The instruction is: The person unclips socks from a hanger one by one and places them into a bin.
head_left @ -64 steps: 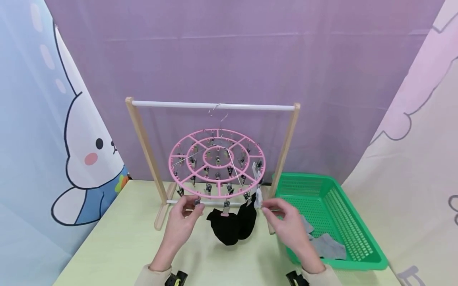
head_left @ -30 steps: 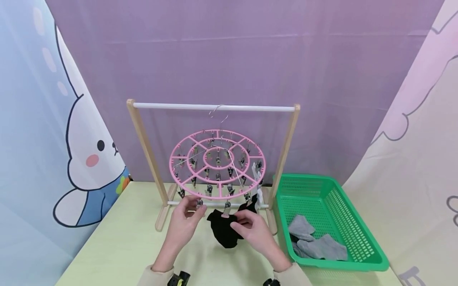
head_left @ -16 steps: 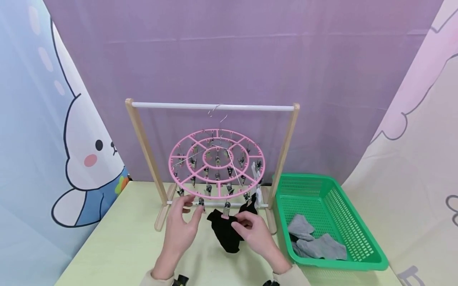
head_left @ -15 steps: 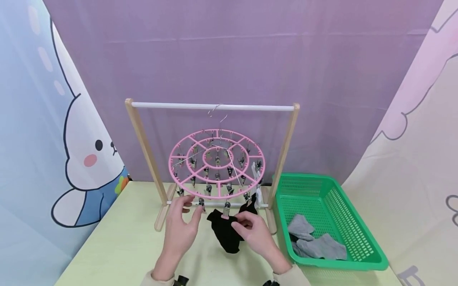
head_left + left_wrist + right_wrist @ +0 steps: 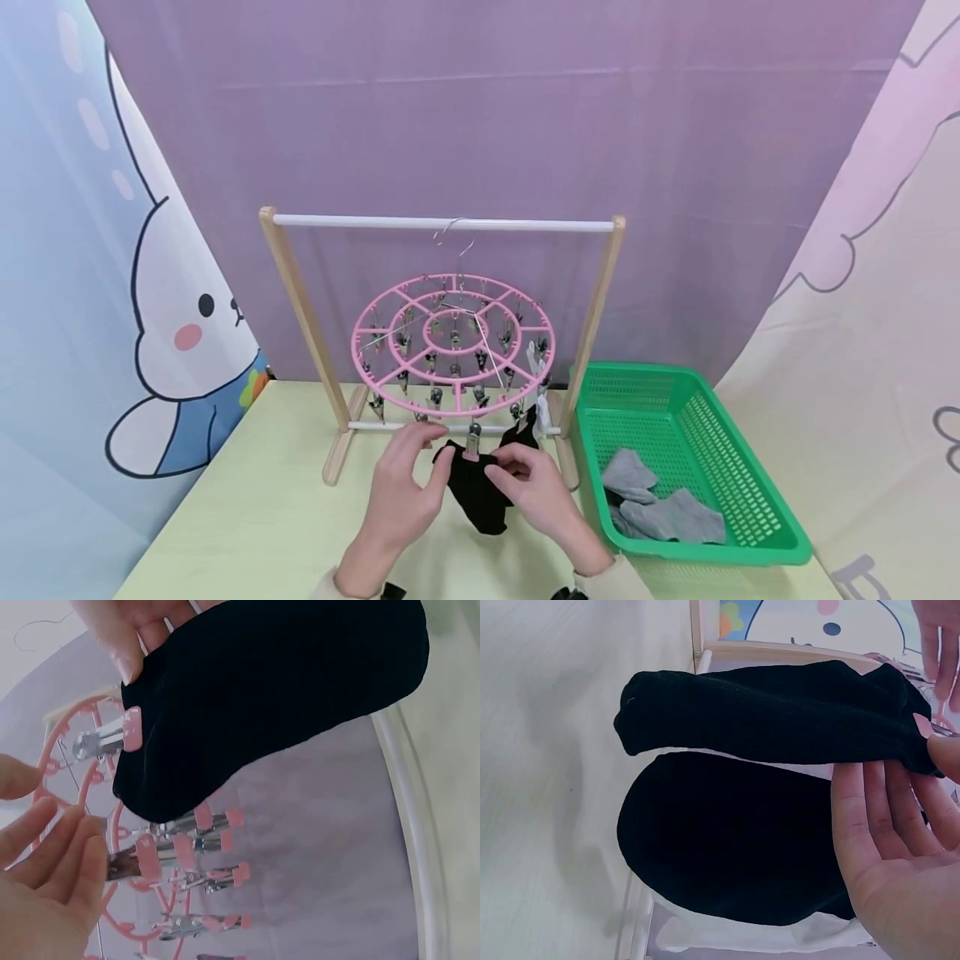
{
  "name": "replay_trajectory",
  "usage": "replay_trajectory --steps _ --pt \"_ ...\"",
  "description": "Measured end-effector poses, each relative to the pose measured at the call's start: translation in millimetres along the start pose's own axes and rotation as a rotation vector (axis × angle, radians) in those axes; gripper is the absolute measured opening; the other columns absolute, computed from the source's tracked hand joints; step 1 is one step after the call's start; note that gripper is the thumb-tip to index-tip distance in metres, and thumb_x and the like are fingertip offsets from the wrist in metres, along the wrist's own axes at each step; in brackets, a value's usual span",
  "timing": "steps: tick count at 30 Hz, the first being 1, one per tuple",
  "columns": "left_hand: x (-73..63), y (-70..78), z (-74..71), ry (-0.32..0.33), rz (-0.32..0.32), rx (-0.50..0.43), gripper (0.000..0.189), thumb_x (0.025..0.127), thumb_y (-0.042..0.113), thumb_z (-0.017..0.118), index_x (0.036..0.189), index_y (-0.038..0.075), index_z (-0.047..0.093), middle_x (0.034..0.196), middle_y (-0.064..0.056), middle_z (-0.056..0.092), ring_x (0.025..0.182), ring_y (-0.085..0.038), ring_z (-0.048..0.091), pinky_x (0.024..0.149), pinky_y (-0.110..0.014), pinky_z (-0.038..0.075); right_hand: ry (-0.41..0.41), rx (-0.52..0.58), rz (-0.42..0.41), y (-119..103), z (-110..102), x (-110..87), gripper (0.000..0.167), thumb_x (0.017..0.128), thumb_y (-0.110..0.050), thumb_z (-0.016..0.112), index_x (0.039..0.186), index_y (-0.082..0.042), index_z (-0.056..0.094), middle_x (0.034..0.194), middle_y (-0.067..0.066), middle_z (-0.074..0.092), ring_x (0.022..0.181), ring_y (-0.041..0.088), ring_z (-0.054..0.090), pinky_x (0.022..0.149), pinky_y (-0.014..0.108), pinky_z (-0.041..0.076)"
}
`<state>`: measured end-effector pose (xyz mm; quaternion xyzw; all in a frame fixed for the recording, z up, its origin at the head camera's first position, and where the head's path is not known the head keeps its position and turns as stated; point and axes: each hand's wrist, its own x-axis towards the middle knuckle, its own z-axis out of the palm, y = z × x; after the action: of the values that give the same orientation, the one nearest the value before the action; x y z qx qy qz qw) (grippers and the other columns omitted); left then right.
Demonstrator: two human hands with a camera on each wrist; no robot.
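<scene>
A black sock [image 5: 474,496] hangs from a pink-tipped metal clip [image 5: 112,739] at the front of a round pink drying hanger [image 5: 454,412]. My right hand [image 5: 536,487] pinches this sock's top edge, right of the clip. My left hand [image 5: 401,492] is at the sock's left edge, thumb and fingers apart; in the left wrist view they stand a little away from the cloth, near a second clip [image 5: 150,859]. Behind hangs another black sock [image 5: 720,832], partly hidden by my right hand in the head view. Beyond it is a white sock [image 5: 765,935].
The hanger hooks over the white bar [image 5: 360,221] of a wooden-legged stand [image 5: 300,312]. Several clips dangle beneath its rings. To the right, a green basket [image 5: 738,553] holds grey socks [image 5: 678,517] and something dark. The pale table [image 5: 247,533] extends around the stand.
My right hand came from beside the basket to the sock's top edge and has stayed there. My left hand released the clip to the left and moved right, to the sock's left edge.
</scene>
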<state>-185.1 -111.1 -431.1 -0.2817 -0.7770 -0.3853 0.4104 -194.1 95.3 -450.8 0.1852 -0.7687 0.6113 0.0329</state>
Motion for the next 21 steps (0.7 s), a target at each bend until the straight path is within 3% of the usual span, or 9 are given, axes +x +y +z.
replay_trajectory --steps 6,14,21 --pt "0.2 5.5 7.7 -0.128 -0.125 -0.028 0.032 0.091 0.012 0.075 0.121 0.003 0.066 0.118 -0.007 0.07 0.108 -0.022 0.066 0.088 -0.037 0.056 -0.034 -0.002 0.001 -0.1 -1.4 -1.7 0.018 0.096 -0.013 0.071 0.105 0.002 0.071 0.096 0.009 0.071 0.084 0.012 0.068 0.074 0.024 0.055" --pt "7.3 7.5 10.5 -0.276 -0.423 -0.17 0.036 0.098 0.03 0.07 0.128 0.01 0.067 0.113 0.001 0.07 0.106 -0.02 0.066 0.094 -0.044 0.053 -0.079 -0.024 0.01 -2.5 -1.9 -2.3 0.017 0.097 -0.014 0.07 0.106 0.0 0.072 0.099 0.009 0.072 0.086 0.013 0.068 0.076 0.024 0.055" --pt "12.8 3.7 12.2 -0.332 -0.528 -0.268 0.037 0.098 0.029 0.069 0.129 0.008 0.067 0.098 0.005 0.07 0.092 -0.013 0.066 0.088 -0.034 0.053 -0.096 -0.029 0.003 -4.5 -2.1 -1.9 0.015 0.097 -0.014 0.07 0.104 -0.002 0.072 0.097 0.008 0.072 0.084 0.014 0.067 0.074 0.024 0.054"
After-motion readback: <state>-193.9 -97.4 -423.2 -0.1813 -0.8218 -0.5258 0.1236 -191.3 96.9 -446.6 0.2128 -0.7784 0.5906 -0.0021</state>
